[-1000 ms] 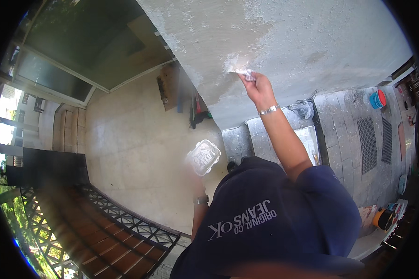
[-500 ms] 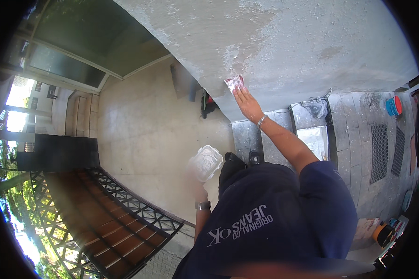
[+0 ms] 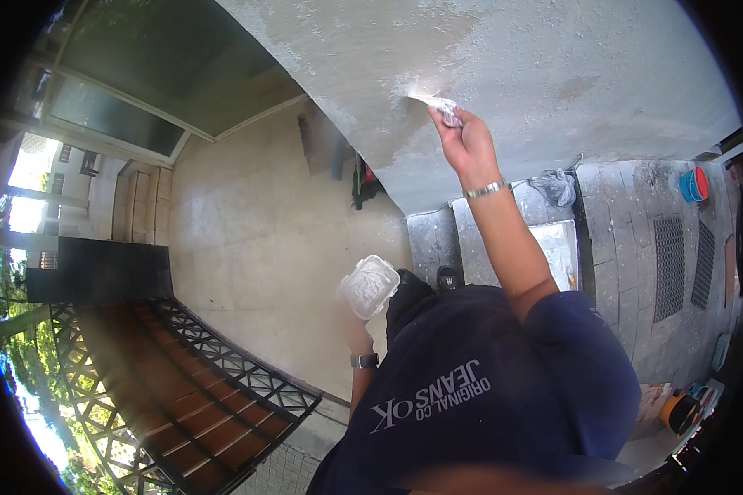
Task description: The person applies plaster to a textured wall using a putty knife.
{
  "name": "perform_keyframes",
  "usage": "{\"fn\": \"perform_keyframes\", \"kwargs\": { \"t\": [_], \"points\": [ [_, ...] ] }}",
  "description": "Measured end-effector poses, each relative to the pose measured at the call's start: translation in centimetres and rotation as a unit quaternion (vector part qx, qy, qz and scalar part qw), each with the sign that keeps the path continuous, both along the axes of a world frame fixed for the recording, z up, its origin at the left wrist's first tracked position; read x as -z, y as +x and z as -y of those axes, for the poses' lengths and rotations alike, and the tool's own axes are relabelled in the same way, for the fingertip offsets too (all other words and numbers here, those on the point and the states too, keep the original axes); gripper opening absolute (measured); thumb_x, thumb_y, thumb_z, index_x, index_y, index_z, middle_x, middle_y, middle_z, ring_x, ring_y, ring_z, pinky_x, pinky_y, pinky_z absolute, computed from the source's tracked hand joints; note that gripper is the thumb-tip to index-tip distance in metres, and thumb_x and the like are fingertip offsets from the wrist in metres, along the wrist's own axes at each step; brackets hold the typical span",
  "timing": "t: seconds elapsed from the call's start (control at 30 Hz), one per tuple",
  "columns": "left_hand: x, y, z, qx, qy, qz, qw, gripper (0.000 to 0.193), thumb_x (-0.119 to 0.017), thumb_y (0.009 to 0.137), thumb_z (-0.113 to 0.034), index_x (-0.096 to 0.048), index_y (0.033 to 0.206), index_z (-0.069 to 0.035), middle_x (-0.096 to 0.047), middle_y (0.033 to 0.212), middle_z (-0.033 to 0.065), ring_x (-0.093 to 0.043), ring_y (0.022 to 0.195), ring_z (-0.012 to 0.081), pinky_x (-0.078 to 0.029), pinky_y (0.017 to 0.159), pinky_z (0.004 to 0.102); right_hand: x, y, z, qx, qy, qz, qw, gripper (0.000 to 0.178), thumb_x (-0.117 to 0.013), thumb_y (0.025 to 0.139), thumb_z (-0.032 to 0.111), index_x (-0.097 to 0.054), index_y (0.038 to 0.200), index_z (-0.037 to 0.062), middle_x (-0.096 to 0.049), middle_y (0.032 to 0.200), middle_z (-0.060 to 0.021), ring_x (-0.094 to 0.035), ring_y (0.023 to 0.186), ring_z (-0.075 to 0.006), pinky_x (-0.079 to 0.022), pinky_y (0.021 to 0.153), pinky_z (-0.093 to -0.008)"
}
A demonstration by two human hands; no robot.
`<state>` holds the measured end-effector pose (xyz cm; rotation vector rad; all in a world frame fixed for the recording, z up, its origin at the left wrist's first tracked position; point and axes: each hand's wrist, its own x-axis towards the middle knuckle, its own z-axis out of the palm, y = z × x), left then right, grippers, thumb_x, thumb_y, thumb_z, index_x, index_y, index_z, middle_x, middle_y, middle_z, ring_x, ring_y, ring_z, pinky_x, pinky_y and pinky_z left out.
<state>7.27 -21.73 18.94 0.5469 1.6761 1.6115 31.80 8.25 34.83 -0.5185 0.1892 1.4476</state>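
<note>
My right hand (image 3: 466,147) is raised to the grey wall (image 3: 537,74), its fingers closed on a small flat putty scraper (image 3: 446,110) smeared with white. The scraper's tip touches the wall beside a fresh white patch. Low on the left, my left hand (image 3: 354,332) holds a clear plastic tub (image 3: 370,285) containing white putty. The hand looks hazy, and its fingers are mostly hidden under the tub.
Below the wall lie a white-smeared tray (image 3: 555,247) and a crumpled plastic bag (image 3: 555,188). Farther right are a blue and red bucket (image 3: 693,186) and dark floor mats (image 3: 669,268). A metal lattice railing (image 3: 248,371) borders the pale floor (image 3: 248,214) at left.
My right hand has moved up the wall and turned, so the scraper now points up and left instead of lying flat under the fingers. The tub has shifted only slightly.
</note>
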Motion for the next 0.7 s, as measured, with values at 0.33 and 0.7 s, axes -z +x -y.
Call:
{"fn": "perform_keyframes", "kwargs": {
  "t": [0.33, 0.7],
  "points": [
    [-1.3, 0.1, 0.1, -0.008, 0.006, 0.014, 1.000, 0.048, -0.047, 0.100, -0.037, -0.053, 0.125, 0.004, -0.063, 0.114, 0.0176, -0.069, 0.094, 0.0261, -0.062, 0.066, 0.0376, 13.6, 1.1, 0.6, 0.084, 0.269, 0.949, 0.141, 0.056, -0.050, 0.083, 0.001, -0.040, 0.138, -0.0081, -0.045, 0.141, -0.0230, -0.039, 0.134, -0.0371, -0.032, 0.113, -0.0447],
    [2.3, -1.0, 2.9, -0.027, -0.012, -0.046, 0.999, 0.047, -0.049, 0.099, -0.036, -0.053, 0.125, 0.003, -0.063, 0.113, 0.0171, -0.069, 0.093, 0.0268, -0.062, 0.066, 0.0381, 17.2, -0.9, 2.8, -0.032, -0.107, 0.258, 0.960, 0.022, -0.052, 0.092, 0.003, -0.056, 0.108, -0.0104, -0.060, 0.108, -0.0187, -0.063, 0.097, -0.0274, -0.058, 0.083, -0.0379]
  ]
}}
